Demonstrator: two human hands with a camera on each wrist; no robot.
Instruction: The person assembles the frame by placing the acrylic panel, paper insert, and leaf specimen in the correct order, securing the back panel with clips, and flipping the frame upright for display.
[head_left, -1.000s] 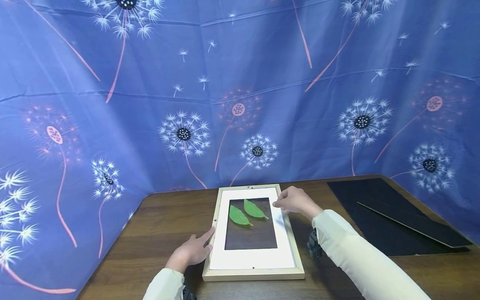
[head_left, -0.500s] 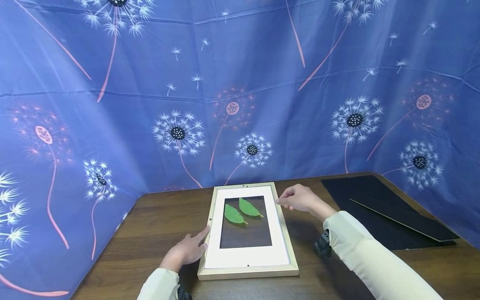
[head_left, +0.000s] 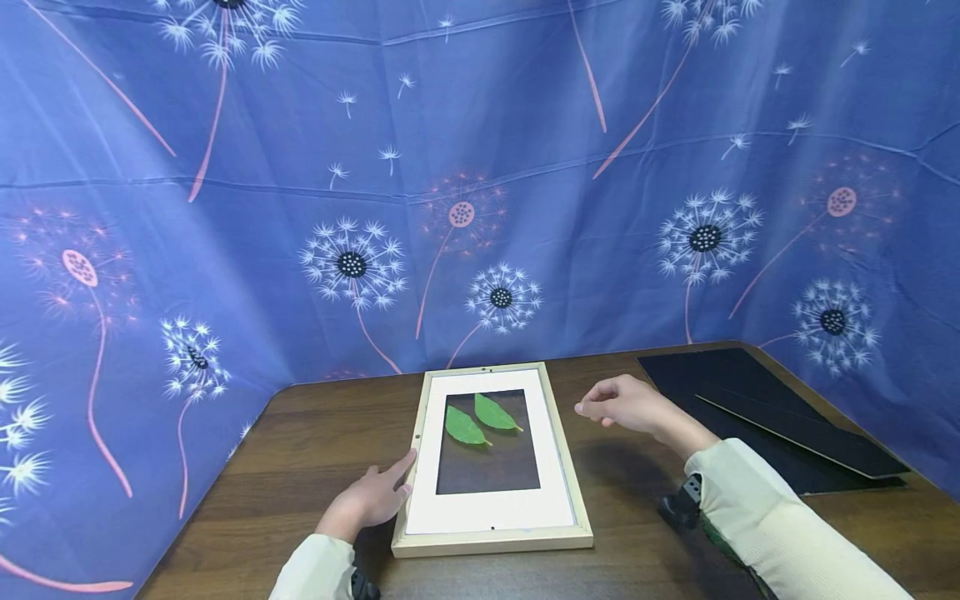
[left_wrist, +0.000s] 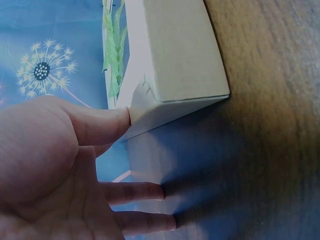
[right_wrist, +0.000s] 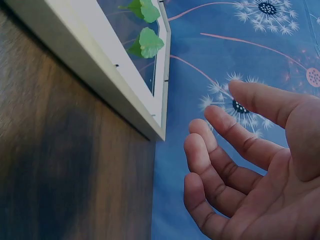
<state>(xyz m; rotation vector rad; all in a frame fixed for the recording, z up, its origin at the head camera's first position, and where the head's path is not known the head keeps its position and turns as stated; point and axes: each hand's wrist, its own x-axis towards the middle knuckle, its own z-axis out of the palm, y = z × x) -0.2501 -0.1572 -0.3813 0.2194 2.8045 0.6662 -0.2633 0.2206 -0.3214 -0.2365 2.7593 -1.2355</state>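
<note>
A pale wooden picture frame point(head_left: 492, 546) lies on the table, with a white mat point(head_left: 487, 512) around a dark see-through window. Two green leaves point(head_left: 496, 412) rest side by side in that window's upper part. My left hand point(head_left: 367, 500) touches the frame's left side; in the left wrist view its thumb point(left_wrist: 102, 125) meets the frame's edge and other fingers reach toward the table. Off the frame's right side, my right hand point(head_left: 626, 404) hovers with fingers loosely bent. Nothing shows between its fingers point(right_wrist: 197, 152) in the right wrist view.
A dark board point(head_left: 697, 375) lies at the table's right side, with a narrower dark panel point(head_left: 802, 433) tilted on top of it. Behind the wooden table point(head_left: 322, 425) hangs a blue cloth point(head_left: 555, 192) printed with dandelions.
My right hand has moved off the frame's right edge, out to the right, and its fingers have loosened. My left hand keeps its place on the frame. The head view has shifted slightly.
</note>
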